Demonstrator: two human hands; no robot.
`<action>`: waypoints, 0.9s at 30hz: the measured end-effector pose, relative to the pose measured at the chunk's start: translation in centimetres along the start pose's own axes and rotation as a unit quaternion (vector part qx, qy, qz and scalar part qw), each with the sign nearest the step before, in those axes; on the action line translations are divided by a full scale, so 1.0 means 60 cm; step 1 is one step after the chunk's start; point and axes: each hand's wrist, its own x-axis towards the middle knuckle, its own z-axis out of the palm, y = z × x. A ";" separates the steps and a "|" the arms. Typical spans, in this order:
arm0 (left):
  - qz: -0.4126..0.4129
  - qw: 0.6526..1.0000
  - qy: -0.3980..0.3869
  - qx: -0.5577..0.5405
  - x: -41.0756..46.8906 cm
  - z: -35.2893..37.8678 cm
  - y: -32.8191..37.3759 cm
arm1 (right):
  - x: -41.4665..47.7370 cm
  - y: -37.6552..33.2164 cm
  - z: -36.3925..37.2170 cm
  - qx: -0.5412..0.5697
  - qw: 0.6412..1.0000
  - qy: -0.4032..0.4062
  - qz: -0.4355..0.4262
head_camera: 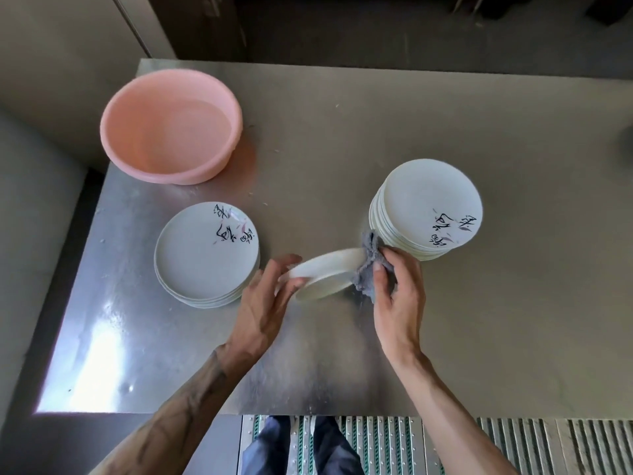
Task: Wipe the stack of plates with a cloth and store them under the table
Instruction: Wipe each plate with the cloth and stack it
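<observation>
Wiping is in hand: over the worktop (513, 320), the left hand (265, 296) grips a tilted plate (329, 272) by its 9 o'clock rim; the right hand (399, 293) pinches the cloth (368, 265) against its 3 o'clock edge. Next, probably, setting it on the shorter stack (205, 252) at 9 o'clock.

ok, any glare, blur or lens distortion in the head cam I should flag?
Head view: bright glare patch on the steel table at near left. Slight motion blur on the held plate and the cloth. Mild wide-angle stretch toward the corners. The background at top is dark and underexposed. Ink on the left stack and right stack stays sharp.
</observation>
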 end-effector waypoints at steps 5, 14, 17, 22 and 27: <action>-0.072 0.995 -0.017 -0.059 -0.006 0.007 -0.007 | 0.006 0.015 0.021 -0.022 0.997 -0.074 -0.008; -0.132 0.942 -0.307 0.034 -0.032 -0.006 -0.066 | 0.008 0.032 0.076 -0.110 0.967 -0.231 -0.004; -0.106 0.941 -0.317 0.057 -0.029 -0.010 -0.080 | -0.011 0.019 0.092 -0.158 0.942 -0.283 -0.092; -0.109 0.935 -0.331 0.060 -0.034 -0.011 -0.101 | -0.008 0.039 0.082 -0.210 0.914 -0.317 -0.140; -0.079 0.930 -0.346 0.090 -0.039 -0.005 -0.111 | -0.011 0.065 0.053 -0.230 0.927 -0.283 -0.091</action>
